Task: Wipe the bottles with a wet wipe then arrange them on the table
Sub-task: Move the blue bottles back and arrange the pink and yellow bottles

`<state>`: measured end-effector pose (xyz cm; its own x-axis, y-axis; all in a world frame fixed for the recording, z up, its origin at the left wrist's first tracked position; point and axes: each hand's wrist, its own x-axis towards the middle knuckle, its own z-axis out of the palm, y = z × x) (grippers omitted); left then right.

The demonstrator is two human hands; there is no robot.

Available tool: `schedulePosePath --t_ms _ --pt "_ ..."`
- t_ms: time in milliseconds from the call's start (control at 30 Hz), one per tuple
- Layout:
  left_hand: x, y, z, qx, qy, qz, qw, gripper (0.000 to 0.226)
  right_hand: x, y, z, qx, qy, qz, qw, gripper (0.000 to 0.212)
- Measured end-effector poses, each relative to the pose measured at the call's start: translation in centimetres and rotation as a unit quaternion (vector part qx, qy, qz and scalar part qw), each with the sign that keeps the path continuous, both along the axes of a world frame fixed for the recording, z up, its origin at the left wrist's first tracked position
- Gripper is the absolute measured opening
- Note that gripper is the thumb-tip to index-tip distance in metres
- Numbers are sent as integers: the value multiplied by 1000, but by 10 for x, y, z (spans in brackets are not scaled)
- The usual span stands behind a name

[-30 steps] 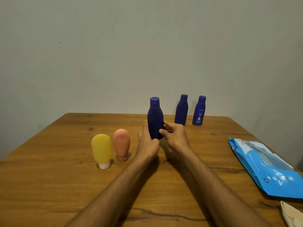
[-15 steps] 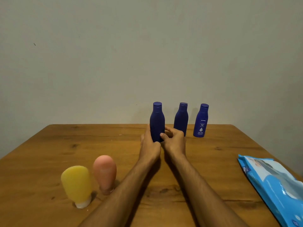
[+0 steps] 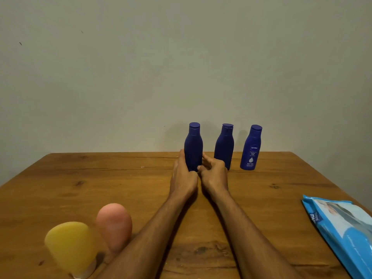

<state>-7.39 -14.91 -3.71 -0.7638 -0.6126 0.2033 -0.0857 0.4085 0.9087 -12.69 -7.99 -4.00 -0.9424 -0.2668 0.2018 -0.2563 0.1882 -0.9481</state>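
Three dark blue bottles stand upright in a row near the far edge of the wooden table. Both my hands hold the left blue bottle at its base: my left hand wraps its left side and my right hand pinches its right side with curled fingers. The middle blue bottle stands just behind my right hand. The right blue bottle shows its label. Close to me at the left, a yellow squeeze bottle and a pink squeeze bottle stand on their caps.
A blue pack of wet wipes lies at the table's right edge. A plain grey wall rises right behind the blue bottles.
Both hands have pushed the left blue bottle farther away, into line with the other two blue bottles. The view has tilted up, so the squeeze bottles sit lower in frame.
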Motion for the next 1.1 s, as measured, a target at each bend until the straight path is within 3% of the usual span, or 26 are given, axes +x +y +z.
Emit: schedulePosePath --t_ms 700,1100 --pt "8 9 5 9 -24 30 999 74 7 2 1 -23 -41 5 999 54" --pt "84 61 28 29 -59 1 998 65 59 35 27 14 -13 -11 1000 30"
